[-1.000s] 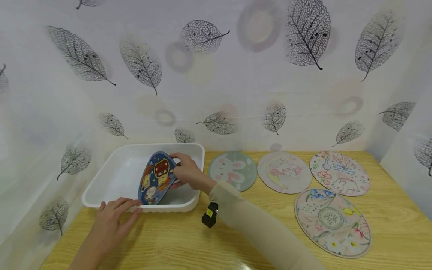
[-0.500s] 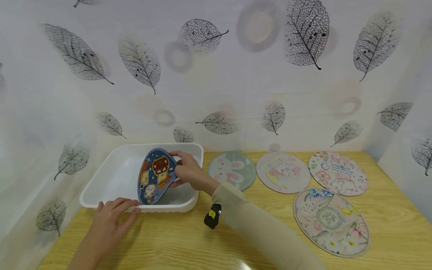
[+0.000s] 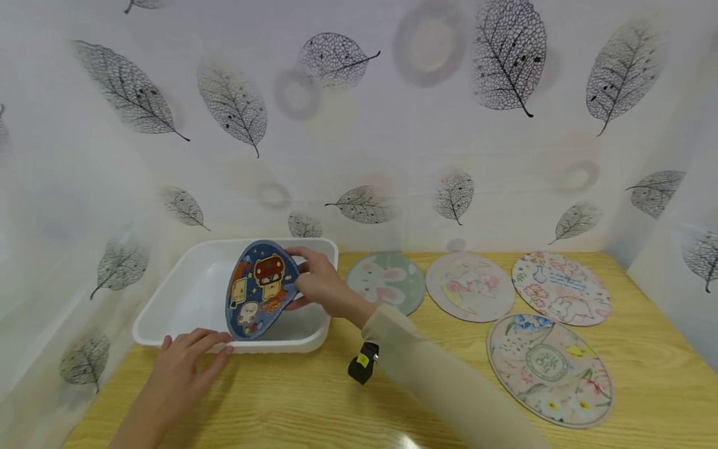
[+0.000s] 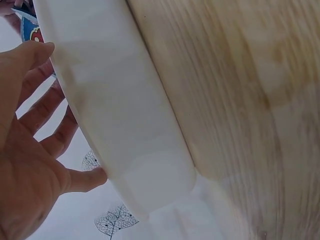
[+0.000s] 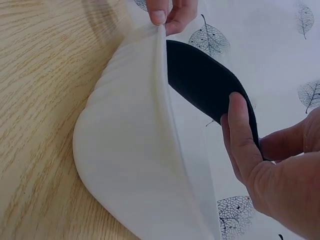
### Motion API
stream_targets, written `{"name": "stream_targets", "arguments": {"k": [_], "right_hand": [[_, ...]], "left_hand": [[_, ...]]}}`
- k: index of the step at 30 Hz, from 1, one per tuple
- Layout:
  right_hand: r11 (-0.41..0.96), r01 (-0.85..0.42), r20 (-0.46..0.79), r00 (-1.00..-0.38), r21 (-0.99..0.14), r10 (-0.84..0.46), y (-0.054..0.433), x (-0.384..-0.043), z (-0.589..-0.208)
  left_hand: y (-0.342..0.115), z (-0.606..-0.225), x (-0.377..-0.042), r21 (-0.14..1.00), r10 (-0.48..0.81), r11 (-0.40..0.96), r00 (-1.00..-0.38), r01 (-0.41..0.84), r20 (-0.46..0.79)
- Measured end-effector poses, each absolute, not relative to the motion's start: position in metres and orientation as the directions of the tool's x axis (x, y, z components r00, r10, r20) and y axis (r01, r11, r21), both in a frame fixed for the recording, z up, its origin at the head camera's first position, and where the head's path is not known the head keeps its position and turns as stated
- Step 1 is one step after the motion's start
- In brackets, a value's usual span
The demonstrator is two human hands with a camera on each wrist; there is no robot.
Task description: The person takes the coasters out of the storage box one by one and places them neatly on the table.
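Note:
My right hand [image 3: 322,280] pinches the right edge of a round blue mouse pad [image 3: 255,305], thumb on the printed face and fingers behind. The pad is bent and tilted up inside the white plastic basin [image 3: 185,274], its lower edge near the front rim. Its black underside [image 5: 200,80] shows in the right wrist view. My left hand [image 3: 182,368] holds the basin's front rim near the pad's lower left edge. In the left wrist view, the left hand [image 4: 30,165] has its thumb outside the rim and several fingers inside.
Several round printed pads lie flat on the wooden table: a green rabbit pad [image 3: 387,284], a pink moon pad [image 3: 470,287], a white floral pad [image 3: 561,290] and a pink flower pad [image 3: 552,371]. A leaf-patterned curtain [image 3: 359,156] encloses the back and sides.
My right hand has lifted the blue mouse pad slightly up and turned its printed face more toward the head camera. The left hand stays at the basin's front rim.

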State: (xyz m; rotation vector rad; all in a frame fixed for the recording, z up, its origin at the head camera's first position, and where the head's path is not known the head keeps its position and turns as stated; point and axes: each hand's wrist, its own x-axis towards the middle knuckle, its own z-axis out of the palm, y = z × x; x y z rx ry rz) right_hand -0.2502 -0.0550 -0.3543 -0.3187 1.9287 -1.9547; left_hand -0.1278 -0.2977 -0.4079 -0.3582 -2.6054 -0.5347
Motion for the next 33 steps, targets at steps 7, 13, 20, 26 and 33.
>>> {"name": "stream_targets", "arguments": {"k": [7,13,20,26,33], "right_hand": [[-0.019,0.094,-0.078,-0.909,-0.995,-0.409,-0.047,-0.244,-0.348],[-0.054,0.082,-0.054,-0.916,-0.995,-0.397,-0.042,-0.239,-0.346],[-0.076,0.085,-0.050,-0.922,-0.993,-0.383,-0.034,-0.233,-0.345],[-0.099,0.094,-0.051,-0.929,-0.991,-0.368,-0.023,-0.234,-0.348],[-0.097,0.115,-0.075,-0.936,-0.989,-0.343,-0.010,-0.233,-0.350]], "left_hand": [[-0.300,-0.404,-0.127,0.309,0.156,0.896,-0.879,0.318,0.451],[-0.299,-0.402,-0.128,0.313,0.152,0.901,-0.895,0.300,0.419],[-0.299,-0.401,-0.129,0.324,0.149,0.900,-0.903,0.292,0.403],[-0.298,-0.401,-0.134,0.320,0.161,0.895,-0.893,0.312,0.420],[-0.299,-0.400,-0.138,0.314,0.165,0.899,-0.899,0.307,0.405]]}}
